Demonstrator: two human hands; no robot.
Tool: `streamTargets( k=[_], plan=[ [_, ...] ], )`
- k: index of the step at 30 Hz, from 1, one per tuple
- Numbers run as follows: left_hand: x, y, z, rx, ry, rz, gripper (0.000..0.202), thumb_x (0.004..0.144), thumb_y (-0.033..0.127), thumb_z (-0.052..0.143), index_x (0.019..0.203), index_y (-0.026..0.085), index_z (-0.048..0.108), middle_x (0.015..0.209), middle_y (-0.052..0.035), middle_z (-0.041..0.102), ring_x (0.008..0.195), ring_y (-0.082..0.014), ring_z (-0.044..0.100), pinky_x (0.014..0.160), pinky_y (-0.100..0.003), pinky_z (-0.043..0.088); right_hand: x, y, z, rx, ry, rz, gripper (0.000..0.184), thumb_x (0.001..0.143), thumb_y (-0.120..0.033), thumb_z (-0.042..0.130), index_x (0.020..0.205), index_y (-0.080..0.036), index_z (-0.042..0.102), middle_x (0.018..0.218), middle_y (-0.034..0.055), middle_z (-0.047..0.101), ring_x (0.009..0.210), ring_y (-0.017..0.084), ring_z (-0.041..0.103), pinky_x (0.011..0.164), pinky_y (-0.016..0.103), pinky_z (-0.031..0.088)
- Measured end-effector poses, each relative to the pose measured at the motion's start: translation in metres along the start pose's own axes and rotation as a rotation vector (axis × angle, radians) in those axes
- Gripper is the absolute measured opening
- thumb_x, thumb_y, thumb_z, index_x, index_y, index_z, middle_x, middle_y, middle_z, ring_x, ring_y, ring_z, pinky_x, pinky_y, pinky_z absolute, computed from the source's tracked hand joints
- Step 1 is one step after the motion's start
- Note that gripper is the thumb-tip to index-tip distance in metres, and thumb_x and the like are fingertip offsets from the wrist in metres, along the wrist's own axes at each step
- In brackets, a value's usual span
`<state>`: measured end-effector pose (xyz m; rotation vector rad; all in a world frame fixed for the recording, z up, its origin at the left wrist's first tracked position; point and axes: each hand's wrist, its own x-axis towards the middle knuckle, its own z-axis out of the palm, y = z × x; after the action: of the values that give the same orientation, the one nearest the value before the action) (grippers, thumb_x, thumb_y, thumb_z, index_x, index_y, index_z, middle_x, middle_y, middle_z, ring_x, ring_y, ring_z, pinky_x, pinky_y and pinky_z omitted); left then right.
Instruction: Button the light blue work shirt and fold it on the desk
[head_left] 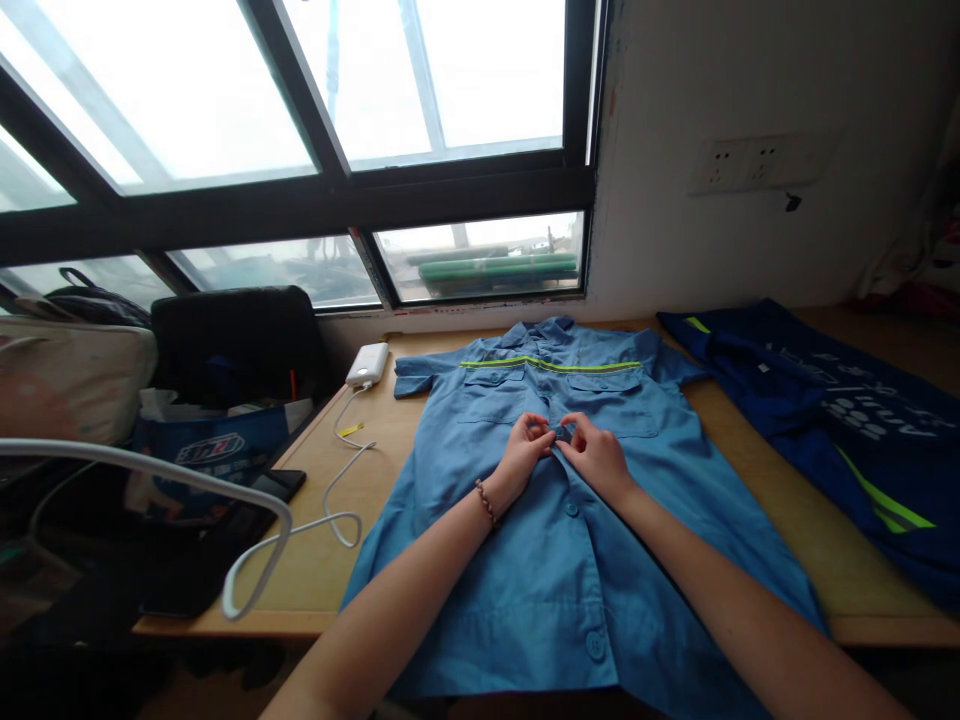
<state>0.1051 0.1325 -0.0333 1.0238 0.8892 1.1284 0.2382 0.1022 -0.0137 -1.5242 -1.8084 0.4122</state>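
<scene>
While both hands meet at the placket of the blue shirt, the step in hand looks like working a fastening mid-front. The left hand and right hand each have fingertips closed on cloth, almost touching; can't tell whether a button sits between them (fingers hide it). Next move, my read: calls for a firm pinch on one edge while the other lines up, no dragging. Shirt lies front-up on the wooden desk, hem past the near edge, darker blue garment to its right. Collar points away, toward the window. Long axis runs near to far, roughly square to the desk's near edge.
</scene>
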Motion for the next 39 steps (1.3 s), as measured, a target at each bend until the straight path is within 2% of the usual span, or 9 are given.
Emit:
streamTargets(
  k=[6,12,18,20,23,26,28,34,39],
  plan=[
    [-0.003,0.002,0.003,0.001,0.002,0.019,0.040,0.056,0.026,0.071,0.083,0.018,0.044,0.066,0.0049,0.050,0.053,-0.0046,0.048,0.049,-0.016,0.037,-0.001,-0.003,-0.003,-0.032,0.072,-0.075,0.024,0.074,-0.025,0.052,0.095,-0.024,0.063,0.078,0.0014,0.055,0.066,0.012,0.052,0.062,0.022,0.038],
    [-0.003,0.003,0.002,-0.031,-0.032,0.066,0.038,0.057,0.022,0.070,0.084,0.017,0.044,0.065,0.0052,0.052,0.054,-0.0048,0.050,0.050,-0.015,0.038,0.005,0.010,0.003,0.079,0.025,-0.037,0.024,0.072,-0.028,0.054,0.092,-0.021,0.066,0.067,-0.0003,0.054,0.060,0.012,0.050,0.059,0.023,0.040],
    [0.006,0.001,0.001,0.062,0.062,-0.013,0.044,0.055,0.024,0.072,0.088,0.017,0.044,0.067,0.0015,0.059,0.054,-0.0092,0.056,0.053,-0.021,0.045,0.007,0.001,-0.006,0.185,0.004,0.021,0.027,0.073,-0.027,0.052,0.097,-0.019,0.062,0.066,-0.0003,0.059,0.056,0.012,0.051,0.059,0.024,0.041],
    [0.011,0.000,0.001,0.125,0.063,0.031,0.045,0.056,0.025,0.072,0.091,0.017,0.045,0.067,0.0001,0.061,0.056,-0.0110,0.058,0.054,-0.023,0.046,0.000,-0.011,-0.012,0.111,-0.007,-0.048,0.020,0.076,-0.026,0.049,0.090,-0.019,0.061,0.069,0.0005,0.060,0.059,0.012,0.052,0.061,0.024,0.040],
    [0.021,-0.004,0.002,0.238,0.066,0.141,0.042,0.058,0.023,0.071,0.092,0.016,0.047,0.067,-0.0007,0.062,0.058,-0.0118,0.059,0.055,-0.022,0.046,-0.015,-0.027,-0.012,-0.157,-0.090,-0.131,0.013,0.078,-0.023,0.046,0.077,-0.018,0.058,0.074,0.0039,0.059,0.064,0.015,0.054,0.061,0.025,0.039],
    [0.033,-0.008,0.001,0.309,0.057,0.201,0.039,0.060,0.023,0.069,0.092,0.016,0.049,0.067,-0.0008,0.062,0.057,-0.0110,0.058,0.055,-0.021,0.046,-0.029,-0.029,-0.006,-0.477,-0.141,-0.076,0.010,0.076,-0.021,0.048,0.081,-0.016,0.055,0.080,0.0082,0.058,0.067,0.018,0.057,0.055,0.026,0.036],
    [0.042,-0.009,0.001,0.336,0.031,0.217,0.039,0.061,0.022,0.069,0.093,0.016,0.049,0.068,-0.0007,0.062,0.057,-0.0105,0.058,0.055,-0.021,0.045,-0.031,-0.023,-0.003,-0.586,-0.150,-0.035,0.011,0.077,-0.022,0.048,0.082,-0.016,0.054,0.081,0.0090,0.059,0.069,0.020,0.058,0.053,0.027,0.034],
    [0.073,-0.008,0.000,0.403,-0.058,0.258,0.037,0.063,0.019,0.066,0.096,0.016,0.048,0.067,0.0002,0.062,0.057,-0.0095,0.057,0.056,-0.021,0.045,-0.010,0.000,-0.011,-0.549,-0.147,-0.031,0.017,0.081,-0.032,0.045,0.080,-0.018,0.054,0.081,0.0077,0.061,0.074,0.021,0.058,0.056,0.028,0.034],
    [0.102,-0.006,0.002,0.501,0.044,0.305,0.036,0.060,0.014,0.067,0.091,0.016,0.050,0.065,0.0008,0.062,0.056,-0.0098,0.057,0.062,-0.023,0.045,0.006,0.003,-0.007,-0.502,-0.168,0.016,0.018,0.077,-0.032,0.049,0.084,-0.017,0.055,0.083,0.0095,0.062,0.080,0.022,0.055,0.065,0.029,0.036]
  ],
)
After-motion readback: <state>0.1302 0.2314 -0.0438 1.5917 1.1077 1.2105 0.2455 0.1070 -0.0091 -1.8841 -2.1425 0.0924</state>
